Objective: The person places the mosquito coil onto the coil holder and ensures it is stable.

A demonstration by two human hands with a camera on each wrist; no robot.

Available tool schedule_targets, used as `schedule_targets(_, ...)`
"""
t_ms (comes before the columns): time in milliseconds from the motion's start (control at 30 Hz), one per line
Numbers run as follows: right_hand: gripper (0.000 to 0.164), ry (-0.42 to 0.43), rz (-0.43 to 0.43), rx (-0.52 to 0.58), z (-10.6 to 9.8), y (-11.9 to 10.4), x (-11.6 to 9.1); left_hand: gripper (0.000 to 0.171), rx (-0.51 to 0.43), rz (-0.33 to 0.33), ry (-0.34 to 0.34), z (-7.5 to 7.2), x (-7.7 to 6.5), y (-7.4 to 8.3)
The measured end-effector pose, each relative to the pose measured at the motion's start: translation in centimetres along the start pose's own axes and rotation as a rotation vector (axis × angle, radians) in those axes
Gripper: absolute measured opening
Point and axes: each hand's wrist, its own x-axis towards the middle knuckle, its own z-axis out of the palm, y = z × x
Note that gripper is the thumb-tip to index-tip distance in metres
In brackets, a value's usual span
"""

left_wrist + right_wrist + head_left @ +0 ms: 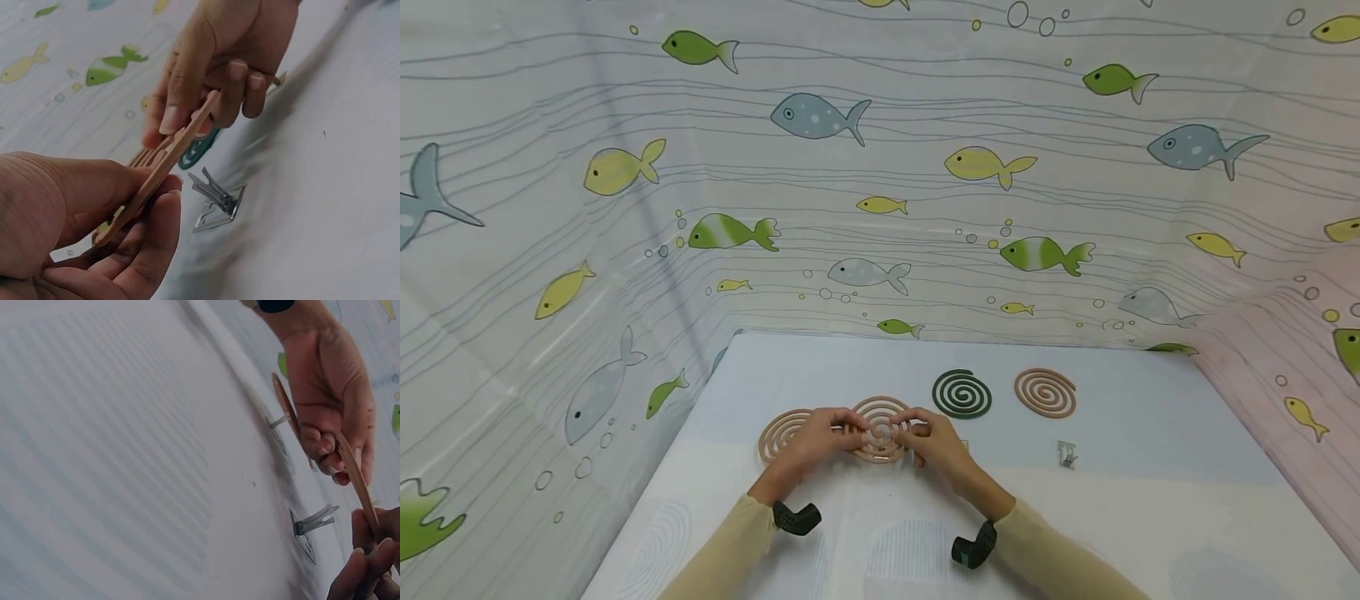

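Note:
A brown mosquito coil (pixel 164 169) is held up on edge between both hands. My left hand (pixel 822 435) pinches its left rim between thumb and fingers. On the opposite rim, my right hand (pixel 942 446) grips with thumb and fingertips. Just below the coil, a metal coil stand (pixel 303 528) with two upright prongs sits on the table; the coil is apart from it. Left of the hands is another brown coil (pixel 772 433), partly hidden by my left hand. In the right wrist view that coil stands close to a thin metal prong (pixel 279 421).
Toward the back right lie a dark green coil (pixel 962 394) and a brown coil (pixel 1045 392). Nearer on the right is a small metal stand (pixel 1066 454). A pale object (pixel 965 447) shows partly behind my right hand. Fish-patterned sheeting (pixel 925 250) walls the white table.

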Motion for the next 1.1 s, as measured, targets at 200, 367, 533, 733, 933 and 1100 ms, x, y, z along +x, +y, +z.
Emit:
schedule_targets(200,0.029,0.003,0.002,-0.014,0.19,0.25,-0.23,0.023,-0.025,0.008,-0.014,0.28,-0.37,-0.44)
schedule_targets(367,0.029,0.006,0.003,-0.012,0.33,0.36,-0.38,0.022,-0.009,0.02,-0.01,0.39,-0.42,-0.68)
schedule_targets(533,0.029,0.01,0.007,-0.009,0.44,0.48,-0.42,0.022,0.035,0.011,-0.006,0.43,-0.39,-0.71)
schedule_targets(733,0.024,0.005,0.022,-0.026,0.49,0.66,-0.48,0.022,0.07,-0.007,0.013,0.5,-0.46,-0.87)
schedule_targets(933,0.023,0.005,0.034,-0.031,0.61,0.88,-0.43,0.026,0.041,0.006,0.006,0.73,-0.68,-0.81)
schedule_targets(1100,0.024,0.007,0.038,-0.029,0.65,0.9,-0.43,0.026,0.063,0.019,0.018,0.91,-0.77,-0.69)
